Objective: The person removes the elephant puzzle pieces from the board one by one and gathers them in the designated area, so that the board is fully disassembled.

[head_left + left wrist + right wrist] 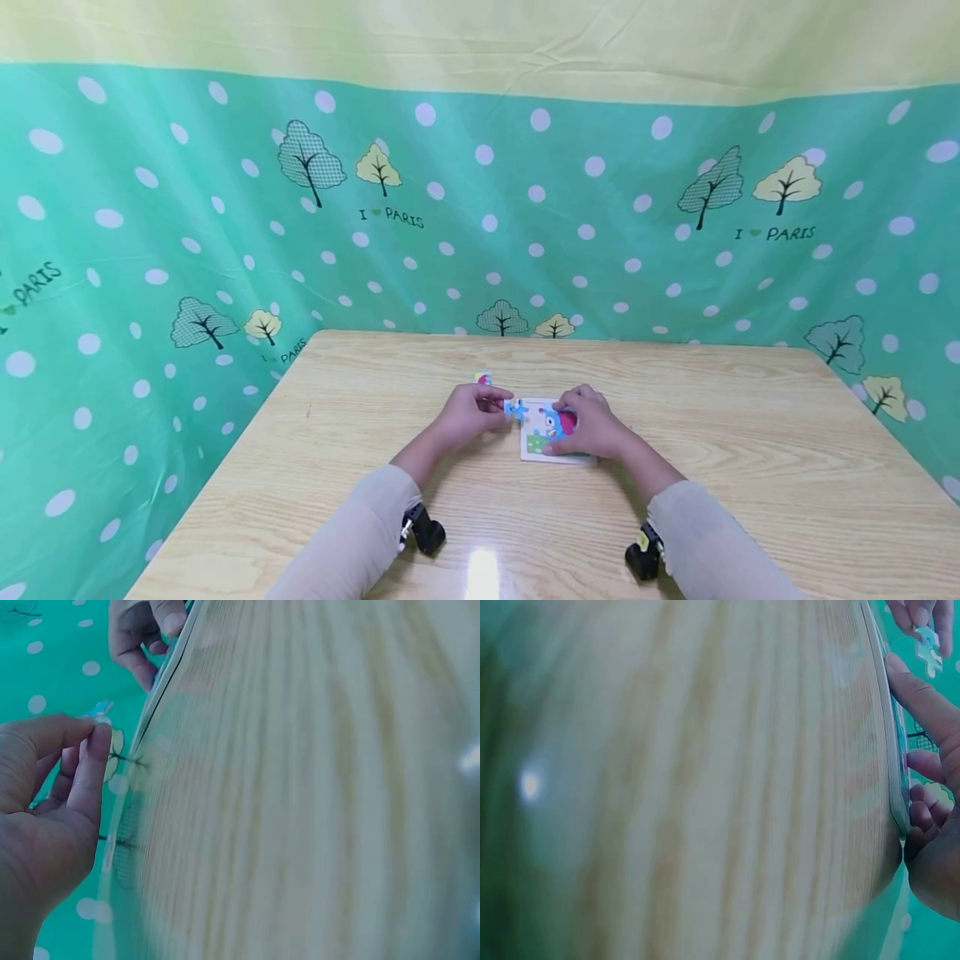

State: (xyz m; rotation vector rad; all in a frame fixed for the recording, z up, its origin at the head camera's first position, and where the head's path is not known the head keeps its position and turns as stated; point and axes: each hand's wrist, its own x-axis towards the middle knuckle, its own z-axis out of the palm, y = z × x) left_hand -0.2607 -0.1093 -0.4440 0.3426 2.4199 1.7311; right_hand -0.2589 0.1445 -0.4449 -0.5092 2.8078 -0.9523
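In the head view my left hand [468, 412] pinches a small blue-and-white jigsaw piece [516, 409] between thumb and fingertips, just left of a puzzle board. That piece [928, 651] is raised off the table in the right wrist view. The square puzzle board [558, 458] has a pale frame and lies flat, with a blue, pink and green picture partly in place. My right hand [588, 423] rests on its right part, thumb and fingers spread over the picture and covering some of it. In the left wrist view my left hand [60, 780] hides most of its piece.
Another loose jigsaw piece [483, 378] lies on the wooden table [375, 367] just beyond my left hand. A green dotted curtain [450, 208] hangs behind the table and along its left side. Black wrist cameras [423, 530] sit under both sleeves.
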